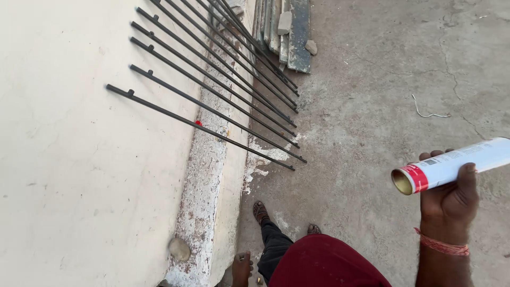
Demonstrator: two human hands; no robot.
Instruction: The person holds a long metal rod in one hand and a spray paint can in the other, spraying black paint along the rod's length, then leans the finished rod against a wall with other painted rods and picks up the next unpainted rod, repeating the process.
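Item 1. Right hand (pixel 450 201): grip closed around a white spray can (pixel 451 166) with a red band near its base. The can lies nearly level in the grip, base end pointing left, nozzle end cut off by the frame edge; thumb over the near side, fingertips showing above the far side. A red thread band circles the wrist below the grip.

Item 2. Left hand (pixel 241 268): low, well left of the grip, near the foot of the ledge; only part shows, so whether it is open or closed cannot be told.

Item 3. Dark metal rods (pixel 212 101): a row leaning from the pale wall down to the floor, well up and left of the grip, lower ends apart from the can.

Handling note: judged from the hold, the can sits steadier if gripped nearer its middle, with the nozzle end turned toward the rods and away from the body.

Item 4. Setting: outdoor concrete floor (pixel 382 106), cracked and dusty; whitewashed wall (pixel 69 159) with a flaking ledge (pixel 204 180); grey slabs (pixel 289 32) stacked far above the grip; a loose bit of wire (pixel 427 112) above the grip; a round stone (pixel 179 248) on the ledge.
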